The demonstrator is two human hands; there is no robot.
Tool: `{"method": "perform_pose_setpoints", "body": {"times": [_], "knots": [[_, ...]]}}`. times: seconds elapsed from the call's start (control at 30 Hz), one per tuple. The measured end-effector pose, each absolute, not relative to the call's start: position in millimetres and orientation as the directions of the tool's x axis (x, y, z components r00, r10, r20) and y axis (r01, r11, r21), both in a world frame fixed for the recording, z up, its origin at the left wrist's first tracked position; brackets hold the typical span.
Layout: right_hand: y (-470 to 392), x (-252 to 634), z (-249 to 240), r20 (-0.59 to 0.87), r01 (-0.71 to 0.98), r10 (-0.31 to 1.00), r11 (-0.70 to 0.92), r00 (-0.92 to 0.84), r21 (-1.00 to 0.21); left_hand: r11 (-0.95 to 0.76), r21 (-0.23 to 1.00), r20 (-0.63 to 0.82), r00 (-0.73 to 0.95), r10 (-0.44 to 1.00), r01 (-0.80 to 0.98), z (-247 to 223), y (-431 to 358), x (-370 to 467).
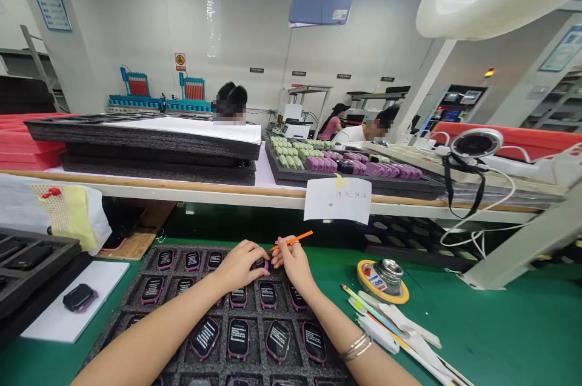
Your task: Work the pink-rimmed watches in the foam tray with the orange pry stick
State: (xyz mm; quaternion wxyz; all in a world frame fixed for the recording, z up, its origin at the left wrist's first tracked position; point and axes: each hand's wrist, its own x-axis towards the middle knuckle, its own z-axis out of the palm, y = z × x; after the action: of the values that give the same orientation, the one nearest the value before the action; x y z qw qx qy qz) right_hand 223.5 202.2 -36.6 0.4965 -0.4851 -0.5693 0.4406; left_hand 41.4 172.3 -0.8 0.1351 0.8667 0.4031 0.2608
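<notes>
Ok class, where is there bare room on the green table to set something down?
Widest: the table right of the tape and tools, before the post. Narrower: between pad and tray. Crowded: the tray, with watches, left hand and right hand.

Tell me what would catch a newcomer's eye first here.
Probably the black foam tray at bottom centre, its cells holding purple-rimmed watch-like devices with lit text. At its far edge, the left hand touches one device while the right hand holds a bright orange stick. Overhead at upper right hangs a thick white tube.
</notes>
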Motion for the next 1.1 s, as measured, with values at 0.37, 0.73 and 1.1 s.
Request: {"method": "perform_pose_setpoints", "body": {"times": [0.37,0.73,1.1], "knots": [[198.6,222.7,-52.8,0.127,0.171,0.989,0.138,-0.075,-0.976,-0.563,0.526,0.336,0.453,0.826,0.637,-5.9,174.9,42.1],[196.5,223.1,-51.0,0.146,0.207,0.986,0.16,-0.084,-0.965,-0.574,0.341,0.31,0.488,0.816,0.744,2.3,171.3,37.1],[199.1,204.9,-38.2,0.152,0.125,0.985,0.161,-0.082,-0.979,-0.685,0.284,0.272,0.629,0.728,0.671,19.2,159.7,-20.1]]}}
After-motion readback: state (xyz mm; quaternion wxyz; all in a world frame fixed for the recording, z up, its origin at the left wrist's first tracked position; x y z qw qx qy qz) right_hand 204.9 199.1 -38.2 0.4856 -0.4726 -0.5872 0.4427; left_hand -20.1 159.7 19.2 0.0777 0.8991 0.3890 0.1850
